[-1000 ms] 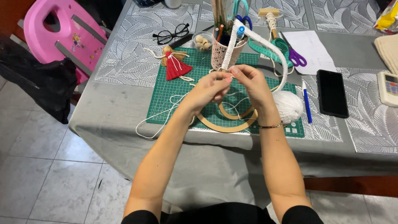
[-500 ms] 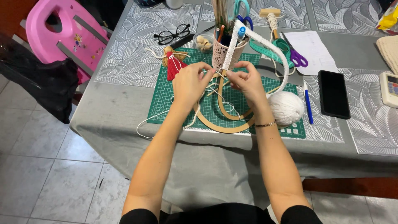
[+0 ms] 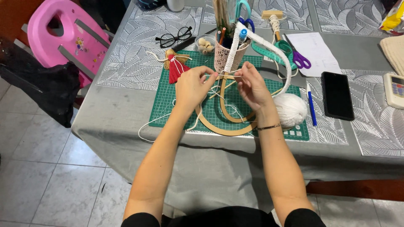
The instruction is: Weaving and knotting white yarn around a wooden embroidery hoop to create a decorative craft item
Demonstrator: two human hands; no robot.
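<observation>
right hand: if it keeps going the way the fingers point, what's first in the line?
Probably the pink lattice cup of tools. The right hand points up and away across the green mat, and the cup stands just beyond the fingertips. Depth is unclear from this one view.

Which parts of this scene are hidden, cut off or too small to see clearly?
Head view only:
- The white cord between the left hand and right hand: too thin to show any knot.
- The wooden rings: upper parts hidden by both hands.
- The remote: cut by the right edge.
- The pen cup: its contents run past the top edge.
</observation>
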